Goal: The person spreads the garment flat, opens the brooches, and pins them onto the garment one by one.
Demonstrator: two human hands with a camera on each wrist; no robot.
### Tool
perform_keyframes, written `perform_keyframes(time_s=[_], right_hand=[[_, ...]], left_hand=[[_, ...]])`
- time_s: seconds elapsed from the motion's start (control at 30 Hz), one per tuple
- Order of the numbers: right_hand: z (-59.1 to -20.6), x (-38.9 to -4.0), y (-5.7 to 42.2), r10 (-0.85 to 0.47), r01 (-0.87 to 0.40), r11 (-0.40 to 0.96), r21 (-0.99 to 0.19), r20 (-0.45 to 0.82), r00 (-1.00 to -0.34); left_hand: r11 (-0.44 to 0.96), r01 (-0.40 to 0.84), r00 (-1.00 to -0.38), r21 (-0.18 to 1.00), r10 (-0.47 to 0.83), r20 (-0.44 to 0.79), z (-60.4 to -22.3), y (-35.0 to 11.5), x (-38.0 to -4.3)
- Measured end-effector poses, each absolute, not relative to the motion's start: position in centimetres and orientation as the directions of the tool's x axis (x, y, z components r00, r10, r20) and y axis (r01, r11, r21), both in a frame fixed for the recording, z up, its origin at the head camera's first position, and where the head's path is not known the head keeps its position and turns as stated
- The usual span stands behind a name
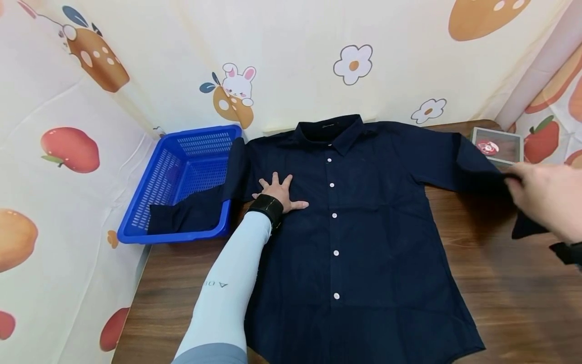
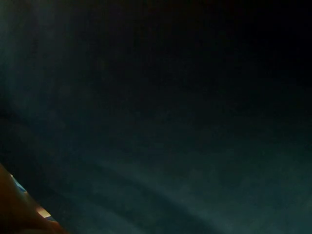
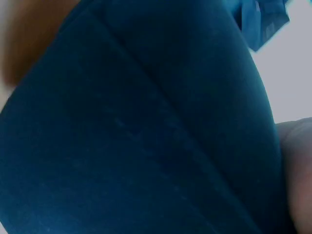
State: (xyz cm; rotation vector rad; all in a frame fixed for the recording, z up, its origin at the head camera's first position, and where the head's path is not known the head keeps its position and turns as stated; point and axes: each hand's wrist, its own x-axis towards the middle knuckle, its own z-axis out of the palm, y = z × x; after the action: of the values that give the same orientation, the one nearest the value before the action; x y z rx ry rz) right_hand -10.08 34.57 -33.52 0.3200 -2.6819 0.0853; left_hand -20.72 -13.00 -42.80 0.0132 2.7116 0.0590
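A navy button-up shirt (image 1: 368, 227) lies front up on the wooden table, its collar toward the wall. My left hand (image 1: 278, 194) rests on the chest of the shirt with fingers spread. At the right, my right hand (image 1: 552, 197), blurred, pinches the shirt sleeve (image 1: 482, 172) near its end and holds it raised above the table. The other sleeve (image 1: 195, 212) runs over the rim of a blue plastic basket (image 1: 168, 236) and lies partly inside it. Dark cloth fills the left wrist view; in the right wrist view the sleeve (image 3: 146, 122) hides most of the hand.
The basket stands at the back left against the printed wall cloth (image 1: 291, 30). A small grey-framed box (image 1: 504, 144) with a red print sits in the back right corner, close behind the raised sleeve. Bare wooden tabletop (image 1: 514, 298) shows at the right front.
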Motion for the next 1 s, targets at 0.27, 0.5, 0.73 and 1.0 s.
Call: perform_keyframes(time_s=[0.27,0.5,0.73,1.0], right_hand=[[-36.6,-6.8,32.1,-0.357,-0.352,0.934,0.06,0.13,-0.925],[-38.2,-5.1,31.2,-0.39,-0.39,0.921,0.009,-0.006,-0.921],[-38.6,-3.4,30.6,-0.419,-0.424,0.906,0.014,-0.127,-0.899],[-39.5,-1.6,30.0,-0.429,-0.441,0.898,-0.012,-0.257,-0.866]], left_hand=[[0.999,0.002,-0.908,0.043,0.02,-0.418,-42.8,-12.8,-20.7],[0.999,0.006,-0.915,0.037,0.02,-0.404,-42.6,-12.8,-20.7],[0.999,-0.004,-0.911,0.044,0.015,-0.413,-42.8,-13.1,-20.7],[0.999,-0.001,-0.908,0.037,0.015,-0.419,-42.7,-13.0,-20.5]])
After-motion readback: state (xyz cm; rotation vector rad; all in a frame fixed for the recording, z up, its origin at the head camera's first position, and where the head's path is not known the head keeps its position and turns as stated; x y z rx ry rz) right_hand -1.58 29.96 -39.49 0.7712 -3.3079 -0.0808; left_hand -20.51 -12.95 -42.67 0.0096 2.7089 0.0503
